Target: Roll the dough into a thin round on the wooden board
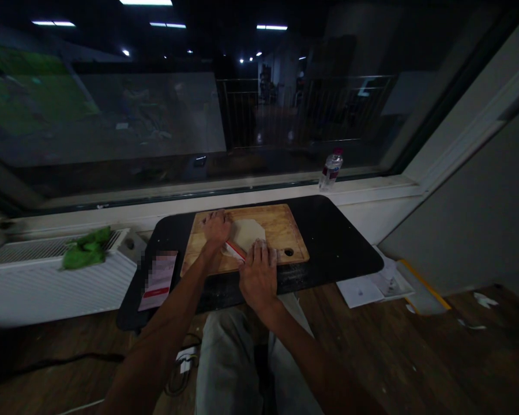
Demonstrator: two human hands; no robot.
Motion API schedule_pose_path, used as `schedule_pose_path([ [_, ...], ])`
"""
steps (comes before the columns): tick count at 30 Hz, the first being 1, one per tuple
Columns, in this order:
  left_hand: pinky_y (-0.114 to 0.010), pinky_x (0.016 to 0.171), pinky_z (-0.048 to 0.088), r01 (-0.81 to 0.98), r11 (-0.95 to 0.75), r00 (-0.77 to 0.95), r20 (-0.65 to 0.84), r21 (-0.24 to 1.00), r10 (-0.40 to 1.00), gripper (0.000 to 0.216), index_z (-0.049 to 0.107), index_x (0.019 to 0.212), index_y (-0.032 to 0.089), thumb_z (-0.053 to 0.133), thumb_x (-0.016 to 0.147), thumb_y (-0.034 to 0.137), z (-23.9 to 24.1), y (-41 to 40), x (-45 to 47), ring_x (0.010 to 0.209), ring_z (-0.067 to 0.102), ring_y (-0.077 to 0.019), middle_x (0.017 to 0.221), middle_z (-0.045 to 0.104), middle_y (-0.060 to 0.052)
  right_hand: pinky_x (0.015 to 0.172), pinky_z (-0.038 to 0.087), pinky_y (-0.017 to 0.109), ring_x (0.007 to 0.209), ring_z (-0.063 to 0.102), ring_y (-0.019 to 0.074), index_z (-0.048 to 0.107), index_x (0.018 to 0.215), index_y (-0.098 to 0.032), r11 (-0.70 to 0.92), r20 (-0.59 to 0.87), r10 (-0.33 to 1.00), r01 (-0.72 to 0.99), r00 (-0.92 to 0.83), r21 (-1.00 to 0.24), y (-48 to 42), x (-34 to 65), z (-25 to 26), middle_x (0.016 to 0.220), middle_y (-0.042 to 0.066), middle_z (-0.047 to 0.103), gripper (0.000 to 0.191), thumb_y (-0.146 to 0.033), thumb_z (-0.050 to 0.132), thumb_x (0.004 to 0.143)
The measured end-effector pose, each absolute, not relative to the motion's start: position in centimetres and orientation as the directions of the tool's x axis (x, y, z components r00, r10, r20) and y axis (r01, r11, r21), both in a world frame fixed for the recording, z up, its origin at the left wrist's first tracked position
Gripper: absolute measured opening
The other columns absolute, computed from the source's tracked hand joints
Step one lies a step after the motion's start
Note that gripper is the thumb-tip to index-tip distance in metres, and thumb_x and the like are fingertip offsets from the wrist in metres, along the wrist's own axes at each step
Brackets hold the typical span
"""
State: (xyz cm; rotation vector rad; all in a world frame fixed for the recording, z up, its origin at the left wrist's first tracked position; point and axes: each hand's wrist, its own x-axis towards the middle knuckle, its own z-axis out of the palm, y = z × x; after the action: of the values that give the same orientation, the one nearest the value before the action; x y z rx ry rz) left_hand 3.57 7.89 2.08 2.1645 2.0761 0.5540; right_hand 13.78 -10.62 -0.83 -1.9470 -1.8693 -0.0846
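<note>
A flat, pale sheet of dough (247, 230) with straight-cut corners lies on a wooden cutting board (288, 222). A thin white strip with a red edge (234, 251) runs slantwise along the near-left side of the dough; its exact kind I cannot make out. My left hand (217, 227) is closed on the strip's far-left end, fingers curled down toward the board. At the near-right end my right hand (258, 271) holds the strip by the thumb side, with its whitened fingertips resting over the dough's near edge.
The board sits on a black table (328, 230), with a phone (159, 279) at its left. A water bottle (331, 168) stands on the windowsill. Green cloth or plastic (87, 249) lies on the radiator (60, 288). White papers (363, 288) and cables are on the floor.
</note>
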Motion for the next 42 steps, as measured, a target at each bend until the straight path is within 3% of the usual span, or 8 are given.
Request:
schedule_pose_path([
  [11, -0.05, 0.117, 0.05, 0.911, -0.054, -0.013, 0.159, 0.408, 0.987, 0.04, 0.071, 0.143, 0.023, 0.044, 0.114, 0.028, 2.7, 9.5, 6.8, 0.143, 0.064, -0.0347, 0.146, 0.077, -0.014, 0.135, 0.027, 0.075, 0.171, 0.035, 0.045, 0.058, 0.167, -0.005, -0.101, 0.255, 0.951, 0.954, 0.176, -0.282, -9.9, 15.1, 0.0, 0.177, 0.029, 0.047, 0.059, -0.036, 0.045, 0.119],
  [18, -0.054, 0.119, 0.047, 0.885, -0.101, 0.02, 0.18, 0.455, 0.984, 0.045, 0.067, 0.15, 0.017, 0.045, 0.111, 0.026, 2.4, 10.5, 8.7, 0.144, 0.062, -0.0377, 0.15, 0.074, -0.02, 0.133, 0.022, 0.082, 0.173, 0.03, 0.0473, 0.057, 0.169, -0.005, -0.175, 0.202, 0.95, 0.942, 0.238, -0.286, -9.3, 16.4, -0.2, 0.181, 0.027, 0.041, 0.061, -0.036, 0.038, 0.12],
  [28, -0.049, 0.118, 0.048, 0.862, -0.076, -0.013, 0.172, 0.502, 0.985, 0.045, 0.067, 0.149, 0.021, 0.044, 0.11, 0.025, 3.1, 11.4, 11.0, 0.142, 0.063, -0.0338, 0.149, 0.076, -0.016, 0.131, 0.023, 0.081, 0.171, 0.033, 0.0459, 0.056, 0.17, -0.013, -0.253, 0.233, 0.92, 0.932, 0.314, -0.259, -7.9, 18.9, -0.8, 0.176, 0.025, 0.05, 0.06, -0.04, 0.035, 0.12],
  [32, -0.052, 0.116, 0.049, 0.888, -0.071, 0.005, 0.144, 0.454, 0.99, 0.043, 0.071, 0.145, 0.02, 0.049, 0.108, 0.027, 3.1, 11.2, 10.7, 0.141, 0.064, -0.0363, 0.143, 0.078, -0.018, 0.131, 0.022, 0.081, 0.17, 0.034, 0.0448, 0.059, 0.167, -0.015, -0.227, 0.239, 0.928, 0.942, 0.286, -0.249, -7.6, 19.8, -0.6, 0.173, 0.024, 0.055, 0.057, -0.038, 0.035, 0.121],
  [38, -0.056, 0.113, 0.051, 0.945, -0.201, 0.179, 0.105, 0.259, 0.978, 0.039, 0.078, 0.131, 0.017, 0.053, 0.106, 0.033, 2.7, 9.8, 8.7, 0.14, 0.065, -0.0417, 0.145, 0.075, -0.022, 0.132, 0.019, 0.083, 0.168, 0.034, 0.0454, 0.063, 0.163, -0.017, -0.173, 0.277, 0.931, 0.956, 0.237, -0.236, -7.3, 21.5, -0.4, 0.169, 0.022, 0.059, 0.052, -0.037, 0.04, 0.12],
  [42, -0.055, 0.116, 0.05, 0.948, -0.27, 0.264, 0.059, 0.169, 0.963, 0.04, 0.078, 0.135, 0.022, 0.051, 0.109, 0.035, 2.5, 8.9, 6.9, 0.141, 0.066, -0.0395, 0.15, 0.073, -0.018, 0.137, 0.019, 0.071, 0.165, 0.038, 0.0406, 0.069, 0.157, -0.022, 0.034, 0.358, 0.933, 0.979, 0.041, -0.199, -8.1, 21.8, 0.0, 0.167, 0.017, 0.062, 0.045, -0.04, 0.054, 0.118],
])
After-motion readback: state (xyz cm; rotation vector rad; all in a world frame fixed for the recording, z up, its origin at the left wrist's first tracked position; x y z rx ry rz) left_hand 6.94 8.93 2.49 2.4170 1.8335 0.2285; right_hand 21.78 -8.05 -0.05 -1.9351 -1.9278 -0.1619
